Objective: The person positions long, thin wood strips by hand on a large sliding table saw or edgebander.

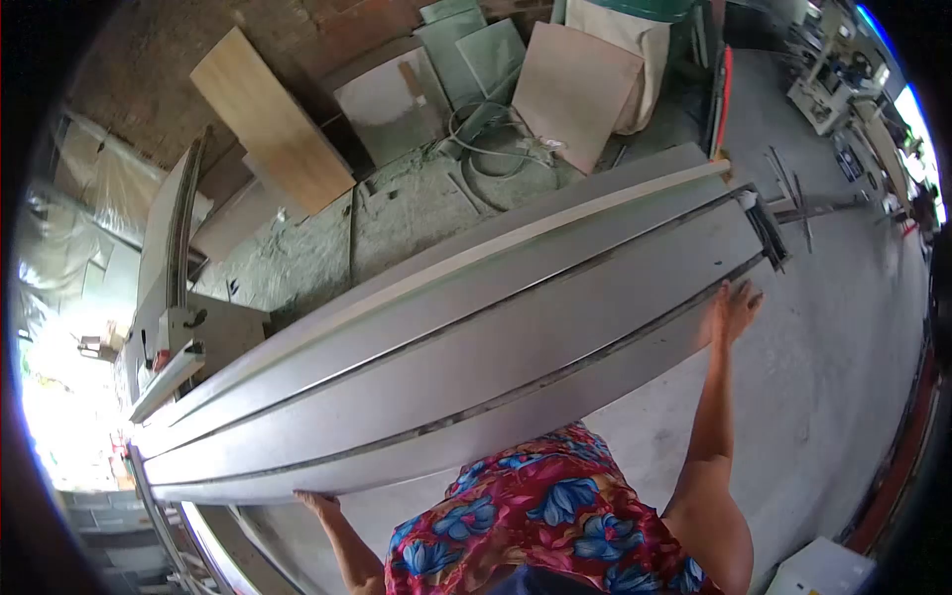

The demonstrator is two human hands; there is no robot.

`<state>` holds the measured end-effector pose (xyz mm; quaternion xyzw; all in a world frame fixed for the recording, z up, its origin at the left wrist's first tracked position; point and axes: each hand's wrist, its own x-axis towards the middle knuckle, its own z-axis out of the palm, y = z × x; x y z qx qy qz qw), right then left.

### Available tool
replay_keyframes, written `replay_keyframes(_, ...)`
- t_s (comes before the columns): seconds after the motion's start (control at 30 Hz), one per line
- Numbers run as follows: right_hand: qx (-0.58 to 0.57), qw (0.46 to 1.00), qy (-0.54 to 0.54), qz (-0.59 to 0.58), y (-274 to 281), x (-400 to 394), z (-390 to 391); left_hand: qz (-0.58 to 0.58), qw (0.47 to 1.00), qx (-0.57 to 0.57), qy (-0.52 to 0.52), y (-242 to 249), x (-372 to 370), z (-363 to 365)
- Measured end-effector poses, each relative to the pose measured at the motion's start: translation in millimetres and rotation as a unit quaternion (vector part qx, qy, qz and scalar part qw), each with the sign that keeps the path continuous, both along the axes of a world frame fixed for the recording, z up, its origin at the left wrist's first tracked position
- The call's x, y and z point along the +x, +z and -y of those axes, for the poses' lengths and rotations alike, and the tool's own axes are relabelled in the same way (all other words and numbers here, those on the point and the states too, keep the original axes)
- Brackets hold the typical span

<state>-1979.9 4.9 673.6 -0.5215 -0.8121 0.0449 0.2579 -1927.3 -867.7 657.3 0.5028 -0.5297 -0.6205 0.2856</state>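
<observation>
A long grey metal machine table (555, 322) stretches across the head view in front of me, with dark slots running along its length. My right hand (734, 312) rests at the near edge, close to the table's right end, its fingers apart. Farther left, my left hand (317, 503) touches the same edge from the near side. Its fingers are stretched out and partly hidden against the edge. Along the far part of the table lies a narrow pale strip (535, 230).
Beyond the table, a wooden board (273, 119) and several panels lean at the wall. A grey hose (486, 159) lies on the dusty floor. Machine parts (178, 332) stand at the left end. More equipment (828, 94) is at the upper right. A white panel (818, 568) sits at the lower right.
</observation>
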Motion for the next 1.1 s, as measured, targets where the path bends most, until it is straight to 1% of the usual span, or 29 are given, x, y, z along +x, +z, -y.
replay_keyframes(0.03, -0.003, 0.999, -0.021, 0.026, 3, 0, -9, 0.004, 1.0, -0.003, -0.009, -3, -1, -7)
replay_keyframes(0.07, 0.002, 0.999, -0.016, 0.035, 2, 2, -21, 0.014, 1.0, 0.007, -0.021, -14, 3, 1)
replay_keyframes(0.13, 0.012, 0.999, -0.008, 0.05, -2, 2, -41, 0.032, 0.998, 0.028, -0.044, -45, 10, 21)
replay_keyframes(0.17, -0.008, 1.0, -0.013, 0.019, -2, 3, -49, 0.005, 0.997, 0.056, -0.052, -53, 11, 21)
replay_keyframes(0.23, -0.051, 0.998, -0.017, -0.044, -1, -1, -66, 0.072, 0.997, 0.035, -0.019, -59, 15, 10)
replay_keyframes(0.3, 0.029, 0.996, -0.015, 0.087, -15, 5, -101, -0.064, 0.993, 0.063, -0.075, -50, 10, -30)
replay_keyframes(0.33, 0.074, 0.97, 0.008, 0.229, -44, 18, -139, -0.065, 0.991, 0.097, -0.064, -37, 6, -54)
replay_keyframes(0.37, 0.126, 0.922, 0.037, 0.363, -77, 26, -177, -0.069, 0.988, 0.129, -0.047, -22, 7, -71)
replay_keyframes(0.4, 0.197, 0.844, -0.002, 0.499, -82, 25, -192, -0.063, 0.991, 0.102, -0.058, -37, 13, -67)
replay_keyframes(0.43, 0.175, 0.826, 0.047, 0.534, -66, 29, -193, -0.105, 0.984, 0.122, -0.07, -26, 12, -84)
replay_keyframes(0.47, 0.215, 0.813, 0.039, 0.54, -65, 31, -191, -0.059, 0.993, 0.096, -0.043, -46, 17, -76)
replay_keyframes(0.5, 0.176, 0.821, 0.039, 0.542, -61, 28, -204, -0.004, 1.0, 0.014, -0.002, -52, 14, -88)
replay_keyframes(0.53, 0.163, 0.806, 0.055, 0.566, -40, 30, -189, 0.015, 1.0, 0.012, 0.019, -44, 11, -106)
replay_keyframes(0.57, 0.117, 0.817, 0.053, 0.562, -48, 25, -209, 0.029, 0.999, 0.006, 0.046, -35, 5, -124)
replay_keyframes(0.63, 0.225, 0.856, 0.097, 0.456, -199, 62, -373, 0.053, 0.993, -0.012, 0.108, -25, -5, -154)
replay_keyframes(0.67, 0.233, 0.841, 0.091, 0.479, -162, 45, -341, 0.087, 0.993, -0.012, 0.08, -28, 0, -162)
replay_keyframes(0.7, 0.25, 0.838, 0.103, 0.474, -164, 40, -344, 0.122, 0.991, -0.013, 0.052, -24, 3, -171)
replay_keyframes(0.73, 0.287, 0.831, 0.119, 0.462, -187, 40, -364, 0.131, 0.991, 0.003, 0.03, -25, 7, -176)
replay_keyframes(0.77, 0.37, 0.794, 0.144, 0.46, -213, 52, -372, 0.139, 0.99, 0.017, 0.007, -26, 10, -179)
replay_keyframes(0.8, 0.296, 0.862, 0.112, 0.397, -198, 21, -359, 0.133, 0.99, 0.034, 0.016, -24, 10, -186)
replay_keyframes(0.83, 0.201, 0.926, 0.067, 0.313, -167, 1, -305, 0.126, 0.991, 0.051, 0.021, -19, 9, -195)
replay_keyframes(0.87, 0.099, 0.974, 0.024, 0.202, -92, -14, -211, 0.107, 0.993, 0.054, 0.002, -10, 9, -206)
replay_keyframes(0.9, 0.026, 0.993, 0.008, 0.114, -27, -24, -139, 0.089, 0.994, 0.057, -0.02, -3, 10, -215)
replay_keyframes(0.93, -0.023, 0.998, 0.003, 0.058, 27, -35, -83, 0.087, 0.993, 0.074, -0.024, -6, 9, -218)
replay_keyframes(1.0, -0.036, 0.99, 0.065, 0.12, 64, -57, -33, 0.086, 0.989, 0.111, -0.034, -11, 11, -225)
replay_keyframes(1.03, -0.041, 0.983, 0.095, 0.152, 69, -67, -21, 0.08, 0.989, 0.118, -0.038, -9, 11, -231)
replay_keyframes(1.07, 0.0, 0.979, 0.103, 0.175, 38, -85, -33, 0.075, 0.988, 0.125, -0.044, -6, 12, -236)
replay_keyframes(1.1, 0.041, 0.973, 0.111, 0.197, -10, -112, -53, 0.07, 0.987, 0.133, -0.05, -5, 11, -242)
